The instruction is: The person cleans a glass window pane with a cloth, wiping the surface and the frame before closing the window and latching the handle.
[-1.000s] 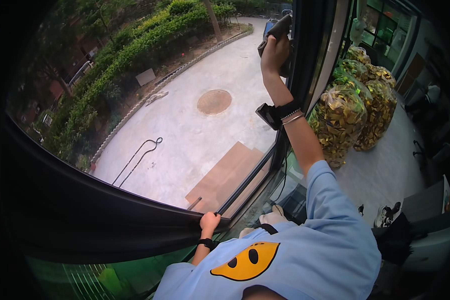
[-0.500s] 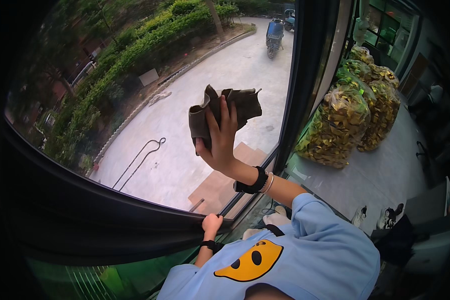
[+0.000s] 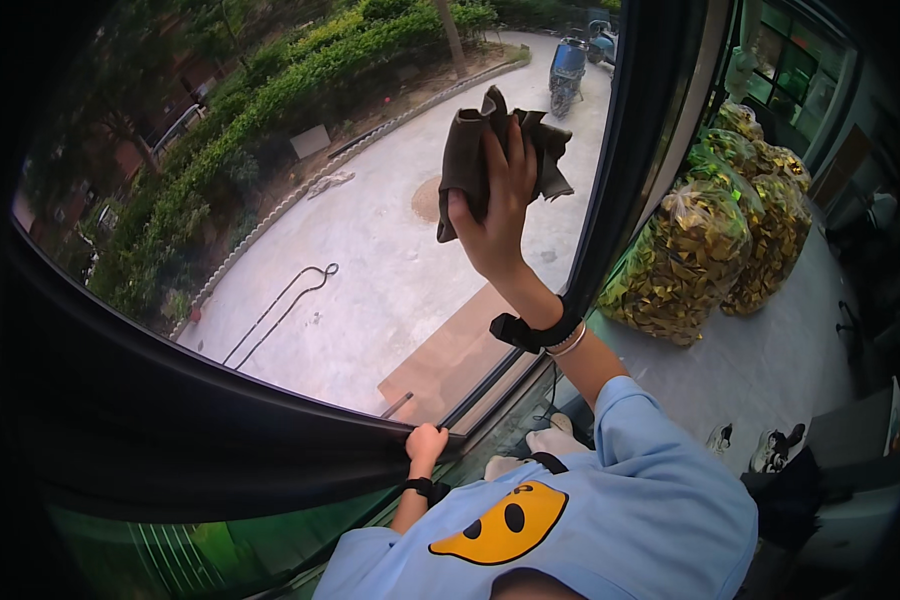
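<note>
A large glass pane in a dark frame fills the left and middle of the view. My right hand presses a crumpled dark olive-brown cloth against the upper right part of the glass, its fingers long over the folds and its thumb at the cloth's left edge. Low down, my left hand grips the black bottom rail of the window frame, with its fingers curled over the edge.
Clear bags of gold scraps stand indoors at right, with shoes and a grey box-like piece lower down. Beyond the glass lie a pale yard, tan boards, a bent metal loop, parked scooters and a hedge.
My right hand moved with the cloth from the top right frame edge down and left onto the glass, then back up and rightward a little. My left hand stays on the rail.
</note>
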A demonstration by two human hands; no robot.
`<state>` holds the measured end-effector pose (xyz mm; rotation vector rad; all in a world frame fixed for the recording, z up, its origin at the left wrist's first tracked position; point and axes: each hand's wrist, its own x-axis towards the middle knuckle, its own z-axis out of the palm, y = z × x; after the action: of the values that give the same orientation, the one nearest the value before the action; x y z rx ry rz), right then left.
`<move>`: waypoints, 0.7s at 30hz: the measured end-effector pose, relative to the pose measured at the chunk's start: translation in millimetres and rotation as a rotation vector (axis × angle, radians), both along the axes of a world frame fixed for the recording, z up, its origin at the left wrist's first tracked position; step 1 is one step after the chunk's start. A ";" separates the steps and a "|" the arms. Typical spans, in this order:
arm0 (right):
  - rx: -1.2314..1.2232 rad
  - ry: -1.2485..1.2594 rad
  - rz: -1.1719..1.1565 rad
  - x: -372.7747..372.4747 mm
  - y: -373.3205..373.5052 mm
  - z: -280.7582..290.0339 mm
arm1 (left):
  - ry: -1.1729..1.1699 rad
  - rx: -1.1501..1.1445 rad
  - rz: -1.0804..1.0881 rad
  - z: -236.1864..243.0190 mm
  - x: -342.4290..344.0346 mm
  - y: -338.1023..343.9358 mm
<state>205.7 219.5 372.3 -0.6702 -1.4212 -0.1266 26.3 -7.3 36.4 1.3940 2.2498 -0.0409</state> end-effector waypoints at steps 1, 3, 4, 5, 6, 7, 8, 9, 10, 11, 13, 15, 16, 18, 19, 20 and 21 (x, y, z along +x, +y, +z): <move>-0.002 0.016 -0.020 8.0 12.0 4.4 | -0.004 0.005 0.002 0.3 0.2 -0.2; 0.012 0.045 -0.055 25.0 39.0 13.1 | -0.009 0.018 0.007 1.5 0.5 0.7; 0.022 0.057 -0.067 34.6 53.0 17.2 | -0.010 0.022 0.010 2.0 0.8 0.7; 0.011 0.066 -0.092 44.6 66.6 20.9 | -0.010 0.025 0.013 3.5 0.7 0.4; 0.025 0.083 -0.111 55.9 81.0 24.5 | -0.017 0.021 0.012 4.0 0.6 0.4; 0.047 0.114 -0.144 66.2 96.6 28.7 | -0.024 0.017 0.009 4.8 0.4 0.6; 0.026 0.158 -0.133 76.9 111.4 32.2 | -0.031 0.014 0.006 5.2 0.3 0.6; 0.024 0.189 -0.097 89.5 125.1 34.8 | -0.029 0.018 0.010 5.4 0.3 0.5; 0.068 0.189 -0.150 101.7 137.6 36.2 | -0.027 0.023 0.013 5.6 0.4 0.4; 0.002 0.222 -0.157 113.9 149.1 37.0 | -0.026 0.027 0.015 5.2 0.4 -0.1; -0.103 0.278 -0.182 132.8 168.9 40.1 | 0.005 0.041 -0.006 4.9 0.2 0.2; -0.285 0.378 -0.221 143.3 181.1 42.8 | 0.012 0.047 -0.011 4.0 1.5 -0.6; -0.274 0.384 -0.219 143.3 182.9 43.6 | 0.007 0.049 -0.008 2.8 1.7 -1.1; -0.311 0.453 -0.209 137.4 181.5 51.1 | -0.002 0.064 -0.003 3.0 1.1 -0.7; -0.367 0.419 -0.184 134.1 175.1 54.1 | -0.006 0.074 -0.004 3.1 1.3 -1.1; -0.271 0.358 -0.182 126.7 166.2 55.9 | -0.007 0.080 0.001 3.0 1.3 -2.1; -0.174 0.297 -0.180 116.8 155.9 57.9 | -0.008 0.085 -0.002 2.8 1.2 -2.9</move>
<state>322.5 375.3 430.2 -0.9214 -1.0927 -0.0419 27.5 -10.2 39.2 1.4372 2.2675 0.0609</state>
